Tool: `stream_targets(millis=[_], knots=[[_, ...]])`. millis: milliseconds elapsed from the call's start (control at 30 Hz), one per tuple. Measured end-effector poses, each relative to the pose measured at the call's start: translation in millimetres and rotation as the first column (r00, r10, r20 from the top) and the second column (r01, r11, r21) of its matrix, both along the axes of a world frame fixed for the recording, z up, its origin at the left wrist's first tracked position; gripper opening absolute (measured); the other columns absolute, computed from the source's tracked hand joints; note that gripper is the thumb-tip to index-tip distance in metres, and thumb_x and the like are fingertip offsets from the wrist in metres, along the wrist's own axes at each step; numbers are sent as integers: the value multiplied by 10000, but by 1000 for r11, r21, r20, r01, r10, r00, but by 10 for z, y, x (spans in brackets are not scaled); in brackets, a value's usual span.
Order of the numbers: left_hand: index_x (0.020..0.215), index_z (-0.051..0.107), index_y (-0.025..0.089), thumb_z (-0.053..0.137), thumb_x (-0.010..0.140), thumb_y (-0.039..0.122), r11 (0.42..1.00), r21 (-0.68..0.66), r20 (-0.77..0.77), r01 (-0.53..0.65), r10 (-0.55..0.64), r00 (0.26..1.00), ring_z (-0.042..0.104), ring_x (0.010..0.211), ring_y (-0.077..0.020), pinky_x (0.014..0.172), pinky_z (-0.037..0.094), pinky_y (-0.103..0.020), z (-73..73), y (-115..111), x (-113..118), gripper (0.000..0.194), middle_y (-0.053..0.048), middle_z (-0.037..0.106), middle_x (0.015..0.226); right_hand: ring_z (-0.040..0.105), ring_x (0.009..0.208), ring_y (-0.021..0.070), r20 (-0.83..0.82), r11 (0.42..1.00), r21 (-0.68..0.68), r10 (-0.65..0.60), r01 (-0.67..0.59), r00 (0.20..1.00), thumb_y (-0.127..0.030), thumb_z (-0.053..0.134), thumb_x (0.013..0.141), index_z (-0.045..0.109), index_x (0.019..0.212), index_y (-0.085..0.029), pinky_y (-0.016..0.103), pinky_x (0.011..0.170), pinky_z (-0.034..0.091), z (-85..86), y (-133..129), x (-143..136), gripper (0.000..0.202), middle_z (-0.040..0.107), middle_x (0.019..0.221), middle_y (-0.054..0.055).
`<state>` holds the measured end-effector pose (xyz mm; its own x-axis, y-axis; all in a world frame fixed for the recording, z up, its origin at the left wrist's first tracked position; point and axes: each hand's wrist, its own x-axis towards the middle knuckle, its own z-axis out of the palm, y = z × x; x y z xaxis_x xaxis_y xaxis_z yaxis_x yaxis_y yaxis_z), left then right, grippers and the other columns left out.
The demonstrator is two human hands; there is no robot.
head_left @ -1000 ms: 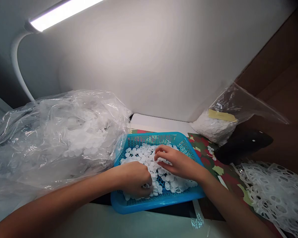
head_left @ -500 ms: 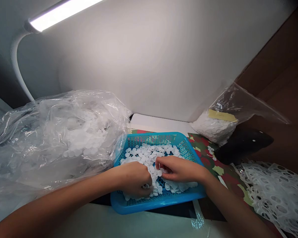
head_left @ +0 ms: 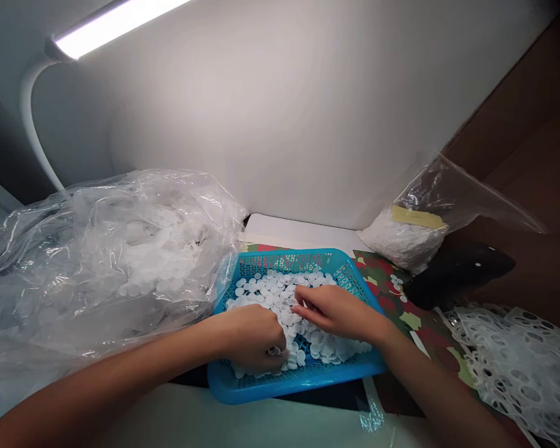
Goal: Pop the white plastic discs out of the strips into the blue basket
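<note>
A blue plastic basket [head_left: 242,391] holds a loose layer of small white discs [head_left: 273,287]. My left hand [head_left: 256,338] rests low in the left half of the basket, its fingers curled round white discs that show at the edge of the fist. Over the middle of the discs is my right hand [head_left: 329,310], palm down, with the thumb and fingers a little apart. No disc shows clearly between its fingertips. Between the two hands a patch of the blue basket floor is visible.
Left of the basket lies a large clear bag [head_left: 163,249] of white pieces. At the right are a smaller bag [head_left: 401,239] with a yellow label, a dark object [head_left: 466,267] and white perforated sheets [head_left: 522,367]. A lit lamp [head_left: 116,25] hangs above.
My right hand has shifted slightly up, away from the near rim, and its thumb has changed position. My left hand has stayed almost still.
</note>
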<state>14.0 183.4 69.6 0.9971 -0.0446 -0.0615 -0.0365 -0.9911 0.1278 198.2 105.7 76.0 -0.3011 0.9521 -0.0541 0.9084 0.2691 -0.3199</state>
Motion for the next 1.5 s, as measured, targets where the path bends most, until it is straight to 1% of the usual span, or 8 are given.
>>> stream_targets(millis=[167, 333, 467, 633, 900, 1200, 1367, 1500], knots=[[600, 647, 188, 496, 785, 316, 1000, -4, -28, 7, -7, 1000, 451, 380, -127, 395, 216, -248, 8, 4, 5, 271, -30, 578, 465, 513, 760, 163, -53, 999, 24, 37, -35, 998, -427, 515, 813, 468, 1026, -209, 258, 628, 367, 28, -31, 0, 308, 556, 935, 36], [613, 648, 196, 482, 789, 316, 1000, 9, -46, 10, -10, 999, 456, 388, -138, 393, 212, -258, 20, -1, 8, 270, -29, 585, 476, 515, 851, 180, -73, 992, -104, 60, -67, 996, -405, 578, 771, 421, 1149, -244, 268, 663, 402, 4, -38, 41, 440, 495, 1106, 55], [608, 646, 200, 480, 789, 324, 1000, 2, -55, 1, -1, 998, 469, 404, -140, 400, 223, -256, 23, -4, 9, 275, -26, 595, 490, 515, 747, 147, -111, 978, -189, 72, -92, 991, -294, 538, 816, 459, 1054, -213, 237, 596, 381, -20, -21, 58, 264, 553, 972, 39], [609, 648, 200, 474, 791, 322, 1000, 18, -54, 5, -4, 999, 466, 404, -138, 402, 214, -260, 14, 2, 9, 279, -27, 596, 493, 497, 699, 134, -90, 985, -141, 87, -99, 992, -250, 449, 866, 470, 888, -187, 226, 570, 348, -53, -7, 45, 69, 567, 842, 23], [625, 654, 202, 476, 791, 333, 1000, 14, -52, 1, 0, 999, 455, 393, -136, 398, 201, -259, 0, 5, 4, 276, -28, 594, 493, 481, 589, 131, -31, 1000, 0, 28, -28, 999, -324, 395, 898, 436, 843, -198, 227, 508, 295, -21, 3, 9, 144, 551, 690, -8], [621, 653, 198, 481, 791, 318, 1000, 15, -46, 3, -3, 999, 467, 398, -139, 399, 199, -262, 2, 8, 3, 270, -29, 593, 489, 529, 903, 175, -186, 991, 127, 58, -34, 981, -289, 463, 867, 437, 1114, -209, 297, 756, 421, 32, -3, -11, 261, 553, 1054, 64], [623, 652, 197, 487, 787, 317, 1000, 0, -50, 3, -3, 999, 463, 393, -134, 397, 206, -255, 7, 4, 3, 262, -26, 597, 490, 469, 1028, 209, -140, 992, 14, 126, -125, 982, -334, 601, 766, 424, 1175, -214, 323, 839, 397, 37, -18, 17, 461, 503, 1137, 70], [639, 666, 197, 491, 788, 322, 1000, 8, -66, -3, 4, 998, 470, 403, -135, 404, 211, -256, 16, -2, 11, 261, -32, 605, 503, 512, 884, 179, -121, 981, -138, 122, -138, 985, -289, 586, 779, 484, 1073, -205, 279, 716, 422, 4, -14, 39, 322, 539, 1027, 56]])
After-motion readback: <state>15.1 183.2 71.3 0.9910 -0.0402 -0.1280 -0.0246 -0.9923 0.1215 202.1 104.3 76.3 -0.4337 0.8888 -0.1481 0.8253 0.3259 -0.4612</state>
